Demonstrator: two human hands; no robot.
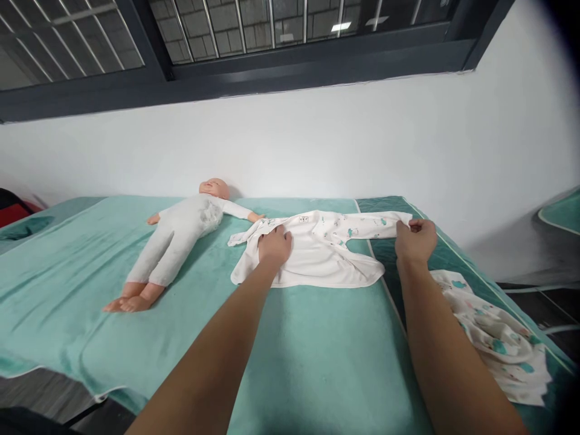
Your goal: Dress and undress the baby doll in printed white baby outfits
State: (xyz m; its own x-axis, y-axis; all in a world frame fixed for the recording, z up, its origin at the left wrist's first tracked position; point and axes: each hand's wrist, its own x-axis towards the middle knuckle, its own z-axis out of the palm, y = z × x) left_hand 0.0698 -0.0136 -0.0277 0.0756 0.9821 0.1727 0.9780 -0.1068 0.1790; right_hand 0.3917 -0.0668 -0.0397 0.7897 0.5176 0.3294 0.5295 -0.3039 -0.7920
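Observation:
A small white baby shirt [317, 260] with a teal and grey animal print on its sleeve lies spread on the green bed cover. Resting on its left part, near the neckline, is my left hand [275, 244], thumb apart from the fingers; the fingertips are partly hidden. My right hand [415, 240] pinches the cuff of the right-side sleeve, which is stretched straight out. To the left a baby doll [190, 214] in a white bodysuit lies on its back, one hand close to the shirt's other sleeve.
The green cover [90, 254] spans the bed, with a darker green band at the right. A crumpled printed white cloth [493, 338] lies beside my right forearm. Behind are a white wall [317, 145] and a barred window [294, 30]. A red and black object [13, 208] sits far left.

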